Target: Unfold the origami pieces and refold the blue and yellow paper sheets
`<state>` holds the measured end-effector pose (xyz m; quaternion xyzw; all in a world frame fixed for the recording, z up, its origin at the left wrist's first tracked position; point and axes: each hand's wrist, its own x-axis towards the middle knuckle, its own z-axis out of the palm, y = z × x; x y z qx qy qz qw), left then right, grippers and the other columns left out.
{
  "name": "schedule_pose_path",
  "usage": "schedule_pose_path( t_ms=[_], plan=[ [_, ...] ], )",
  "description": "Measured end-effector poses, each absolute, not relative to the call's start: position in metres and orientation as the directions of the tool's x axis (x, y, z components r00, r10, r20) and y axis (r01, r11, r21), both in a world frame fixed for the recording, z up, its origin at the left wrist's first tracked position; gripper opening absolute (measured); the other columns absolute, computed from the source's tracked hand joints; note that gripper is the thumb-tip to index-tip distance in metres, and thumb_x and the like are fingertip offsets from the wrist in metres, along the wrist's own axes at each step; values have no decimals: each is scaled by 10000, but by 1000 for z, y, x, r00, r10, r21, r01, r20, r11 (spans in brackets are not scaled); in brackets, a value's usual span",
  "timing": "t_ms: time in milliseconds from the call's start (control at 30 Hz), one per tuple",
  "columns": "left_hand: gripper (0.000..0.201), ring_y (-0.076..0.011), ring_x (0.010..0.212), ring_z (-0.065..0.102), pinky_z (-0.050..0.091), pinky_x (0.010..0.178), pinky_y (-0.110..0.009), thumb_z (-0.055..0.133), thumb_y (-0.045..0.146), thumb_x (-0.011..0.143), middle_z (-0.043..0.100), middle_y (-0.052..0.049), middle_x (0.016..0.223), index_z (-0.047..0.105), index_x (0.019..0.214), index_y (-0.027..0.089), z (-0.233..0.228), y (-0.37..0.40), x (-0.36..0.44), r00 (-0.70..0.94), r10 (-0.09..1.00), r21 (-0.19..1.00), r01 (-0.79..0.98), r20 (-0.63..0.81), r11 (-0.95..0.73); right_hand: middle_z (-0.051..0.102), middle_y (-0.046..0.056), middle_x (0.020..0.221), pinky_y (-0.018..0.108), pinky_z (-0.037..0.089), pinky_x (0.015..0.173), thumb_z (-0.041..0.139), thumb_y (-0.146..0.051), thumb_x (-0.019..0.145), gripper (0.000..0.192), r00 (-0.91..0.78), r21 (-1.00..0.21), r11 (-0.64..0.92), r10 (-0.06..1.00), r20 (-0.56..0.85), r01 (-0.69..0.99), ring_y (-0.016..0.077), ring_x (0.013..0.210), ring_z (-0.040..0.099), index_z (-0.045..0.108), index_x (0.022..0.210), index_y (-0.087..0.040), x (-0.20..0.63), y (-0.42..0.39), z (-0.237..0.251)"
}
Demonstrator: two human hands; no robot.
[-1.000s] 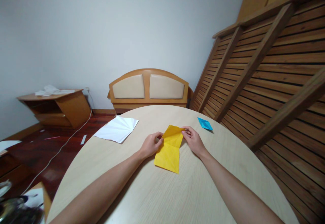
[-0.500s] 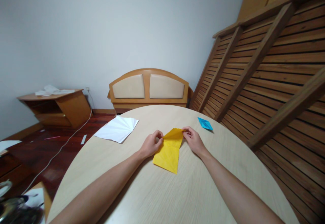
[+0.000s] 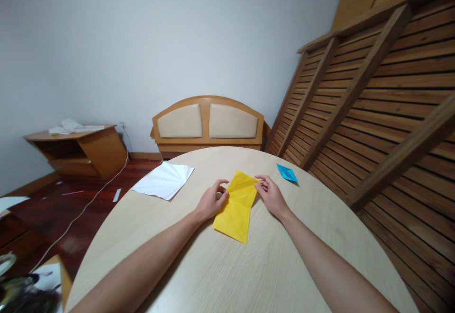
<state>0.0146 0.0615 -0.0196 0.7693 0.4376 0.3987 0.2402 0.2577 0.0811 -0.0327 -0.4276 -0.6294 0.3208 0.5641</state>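
Note:
A creased sheet of yellow paper (image 3: 237, 206) lies on the round, pale wooden table (image 3: 277, 261), mostly spread out, with its right upper corner slightly raised. My right hand (image 3: 270, 194) pinches that corner between thumb and fingers. At the paper's left edge rests my left hand (image 3: 212, 199), its curved fingers apart and its thumb against the sheet. Part of the left edge is hidden behind this hand. Beyond my right hand is a small folded blue paper piece (image 3: 287, 173). To the left lies a white sheet (image 3: 163, 180) with fan-like creases.
A wooden headboard (image 3: 208, 121) stands behind the table. Slatted wooden panels (image 3: 355, 104) lean along the right side. At the left are a low cabinet (image 3: 95, 152) with white material on top and a white cable (image 3: 83, 209) across the dark floor.
The yellow paper's upper part has opened out flatter, its top corner now pointing away from me. My left fingers have loosened and spread; my right hand still grips the right corner.

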Motion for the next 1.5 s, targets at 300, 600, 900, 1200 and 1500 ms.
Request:
schedule_pose_path(
  t_ms=[300,600,900,1200,1500],
  plan=[
    [195,-197,998,651,493,914,-327,526,234,924,711,-67,1102,644,1076,204,-17,61,14,388,782,663,417,488,-621,629,34,866,320,504,734,666,-477,815,292,32,-882,450,888,458,140,199,810,618,564,911,-222,259,82,-31],
    [250,-213,1032,640,498,946,-359,603,230,888,701,-78,1146,650,1131,190,-23,65,13,349,814,675,456,463,-580,676,58,870,331,528,722,734,-507,743,396,81,-919,387,916,392,71,208,818,638,645,962,-190,260,82,-28],
    [259,-196,929,650,513,874,-327,606,232,895,714,-73,1047,657,1141,174,-23,66,13,326,825,668,485,461,-565,711,66,869,327,534,704,783,-537,671,442,153,-935,355,925,347,-25,203,794,655,655,911,-188,262,86,-27],
    [264,-211,983,636,490,905,-339,586,254,900,703,-82,1087,672,1140,183,-20,65,13,356,816,626,524,455,-578,714,73,911,342,540,759,798,-411,668,429,57,-921,384,920,388,63,201,825,646,696,1013,-177,262,83,-27],
    [254,-204,881,644,483,778,-293,562,312,914,723,-61,972,735,1066,205,-15,63,13,351,851,589,616,390,-524,690,59,865,320,549,700,795,-425,679,451,57,-911,402,911,408,90,194,794,641,691,1040,-176,258,80,-25]
  ],
)
